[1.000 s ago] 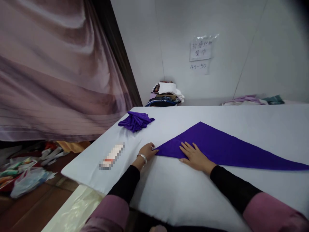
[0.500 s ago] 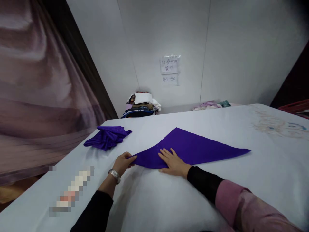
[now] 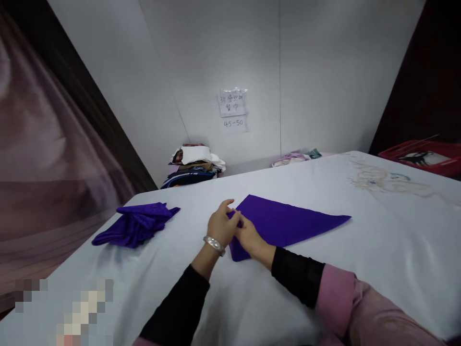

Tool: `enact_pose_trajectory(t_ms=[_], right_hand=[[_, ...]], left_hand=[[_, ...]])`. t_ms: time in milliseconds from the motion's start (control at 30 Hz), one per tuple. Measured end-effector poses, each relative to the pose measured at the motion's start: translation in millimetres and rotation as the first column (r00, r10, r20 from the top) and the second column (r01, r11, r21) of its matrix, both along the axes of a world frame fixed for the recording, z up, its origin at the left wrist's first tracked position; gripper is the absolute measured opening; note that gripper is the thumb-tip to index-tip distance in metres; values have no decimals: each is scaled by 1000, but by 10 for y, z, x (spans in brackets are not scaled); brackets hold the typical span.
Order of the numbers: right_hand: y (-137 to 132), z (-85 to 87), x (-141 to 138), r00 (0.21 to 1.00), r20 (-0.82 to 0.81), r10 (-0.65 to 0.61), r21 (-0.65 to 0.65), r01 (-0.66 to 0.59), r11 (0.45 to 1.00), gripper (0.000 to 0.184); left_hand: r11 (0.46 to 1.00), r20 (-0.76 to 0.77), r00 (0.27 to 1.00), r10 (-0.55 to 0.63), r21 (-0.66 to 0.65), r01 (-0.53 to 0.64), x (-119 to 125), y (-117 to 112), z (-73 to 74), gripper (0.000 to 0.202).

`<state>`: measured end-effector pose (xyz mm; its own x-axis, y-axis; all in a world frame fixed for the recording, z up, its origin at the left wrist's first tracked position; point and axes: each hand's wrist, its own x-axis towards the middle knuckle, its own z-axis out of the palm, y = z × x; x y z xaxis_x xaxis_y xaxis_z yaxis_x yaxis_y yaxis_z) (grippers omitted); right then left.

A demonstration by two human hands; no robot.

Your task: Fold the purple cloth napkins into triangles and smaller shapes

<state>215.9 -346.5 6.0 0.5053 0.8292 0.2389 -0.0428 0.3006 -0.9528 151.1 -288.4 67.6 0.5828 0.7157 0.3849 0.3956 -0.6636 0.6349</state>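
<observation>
A purple cloth napkin, folded into a flat pointed shape, lies on the white-covered table. Its long tip points to the right. My left hand, with a silver bracelet at the wrist, is at the napkin's left end. Its index finger sticks out while the thumb and other fingers close at the cloth. My right hand meets it there, fingers pinched together on the same end. The fingertips of both hands touch or nearly touch, and partly hide the cloth between them. A crumpled purple cloth rests farther left.
The white tablecloth spreads around the napkin. Stacked folded fabrics stand beyond the far edge, with more cloths to their right. A red basket is at the far right. A pinkish curtain hangs at the left.
My left hand has moved right, bringing the napkin's left end inward. My right hand has gone from lying flat on the cloth to pinching beside the left. The view has shifted right.
</observation>
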Motion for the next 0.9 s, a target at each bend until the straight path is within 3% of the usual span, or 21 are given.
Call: enact_pose_trajectory(t_ms=[67, 167, 367, 467, 667, 900], right_hand=[[-77, 8, 174, 982, -188, -20, 4, 22, 1000, 31], [-293, -4, 493, 933, -352, -70, 4, 77, 997, 26], [-871, -164, 1184, 872, -445, -206, -117, 172, 978, 19], [-1110, -294, 1462, 794, -493, -356, -196, 298, 934, 8], [-1404, -408, 1789, 604, -617, -505, -286, 425, 859, 9], [-1477, -468, 1941, 545, -653, -526, -318, 433, 843, 12]], left_hand=[[993, -3, 995, -95, 69, 95, 149, -134, -60, 45], [968, 44, 973, -225, 128, 218, 265, -290, -254, 54], [940, -124, 948, -293, 146, 310, 266, -409, -852, 57], [930, -227, 923, -310, 129, 344, 272, -461, -1037, 60], [911, -337, 887, -315, 154, 382, 362, -586, -1131, 55], [873, -407, 855, -322, 222, 434, 466, -623, -1207, 45]])
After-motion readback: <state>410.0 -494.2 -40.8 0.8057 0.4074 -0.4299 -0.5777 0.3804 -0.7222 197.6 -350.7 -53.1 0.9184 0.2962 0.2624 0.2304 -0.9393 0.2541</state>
